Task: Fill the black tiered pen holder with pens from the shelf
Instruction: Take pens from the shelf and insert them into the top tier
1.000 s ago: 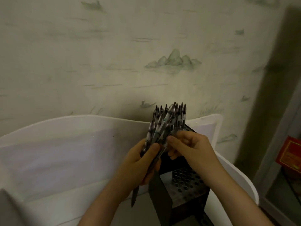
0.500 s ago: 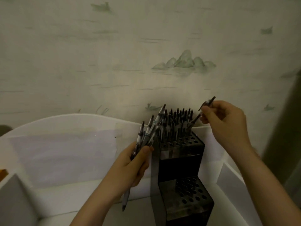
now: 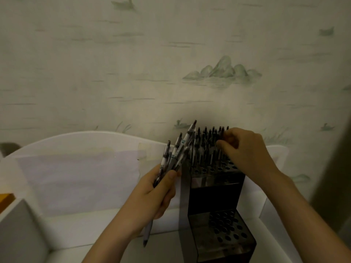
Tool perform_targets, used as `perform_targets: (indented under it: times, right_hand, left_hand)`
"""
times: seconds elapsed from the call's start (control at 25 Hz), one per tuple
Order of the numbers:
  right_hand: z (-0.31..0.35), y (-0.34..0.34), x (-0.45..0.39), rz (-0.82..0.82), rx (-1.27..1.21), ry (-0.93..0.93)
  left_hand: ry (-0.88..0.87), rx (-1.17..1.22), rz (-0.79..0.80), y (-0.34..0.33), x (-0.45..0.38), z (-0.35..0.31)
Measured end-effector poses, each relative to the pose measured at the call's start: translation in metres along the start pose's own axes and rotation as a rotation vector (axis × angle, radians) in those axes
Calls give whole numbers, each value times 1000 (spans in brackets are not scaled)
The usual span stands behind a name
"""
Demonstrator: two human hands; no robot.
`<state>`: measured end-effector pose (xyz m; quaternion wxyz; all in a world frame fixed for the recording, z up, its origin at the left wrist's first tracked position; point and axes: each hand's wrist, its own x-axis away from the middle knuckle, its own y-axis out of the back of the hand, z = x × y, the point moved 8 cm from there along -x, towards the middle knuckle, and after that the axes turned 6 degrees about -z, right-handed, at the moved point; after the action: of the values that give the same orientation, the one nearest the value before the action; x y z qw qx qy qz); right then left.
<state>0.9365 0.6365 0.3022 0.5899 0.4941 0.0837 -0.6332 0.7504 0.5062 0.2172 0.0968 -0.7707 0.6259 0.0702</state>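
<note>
The white shelf [image 3: 79, 168] runs along the wall, and the black tiered pen holder [image 3: 214, 188] stands on it at its right end, close to the raised back panel. The holder looks rigid and fairly heavy for its size, so it probably stays put while pens go in; its top tier is already crowded with upright pens [image 3: 207, 145], with a row of empty holes along the front edge, and the lower tier [image 3: 226, 228] shows only empty holes.

The left hand [image 3: 153, 196] grips a bundle of spare pens [image 3: 176, 152] just beside the holder's left wall. Its fingers are curled round the barrels and the thumb presses across the front, so the pens fan out above the fist and one tip hangs below it. These pens seem light, stiff and smooth, likely to slide against each other, so a loose fist could let one slip out; each is best taken by the upper barrel and lowered tip-first into a hole.

The right hand [image 3: 245, 149] reaches over the top tier among the standing pens. Its fingers are curled inward with the tips touching the pen tops at the back right. Whether they pinch a single pen cannot be told, since the hand hides its own fingertips.
</note>
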Motion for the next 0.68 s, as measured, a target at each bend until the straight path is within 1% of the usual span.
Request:
perform_targets:
  times: [0.12,0.24,0.32,0.4,0.44,0.48,0.52,0.6,0.68]
  right_hand:
    - [-12,-7,7,35,-115,-119]
    - [-15,-7,14,23,-151,-159]
    - [-11,-1,16,-8,-135,-140]
    - [-2,12,19,-93,-121,-71]
    - [3,16,23,-126,-151,-45]
    - [7,18,26,-122,-221,-48]
    - [9,14,30,-77,-324,-86]
    - [11,-3,40,85,-535,-219]
    - [10,-19,51,224,-678,-360]
  left_hand:
    - [-9,5,24,-1,0,-1]
    - [-13,1,43,-4,-1,-1]
    - [-10,2,54,-6,-1,-1]
    - [-9,-1,67,-9,0,-1]
    - [-7,-4,72,-11,0,-1]
    - [-2,-5,77,-12,0,0]
    - [4,-1,83,-14,1,0]
    - [9,4,102,-20,2,0]
    - [-2,-5,130,-28,3,-1]
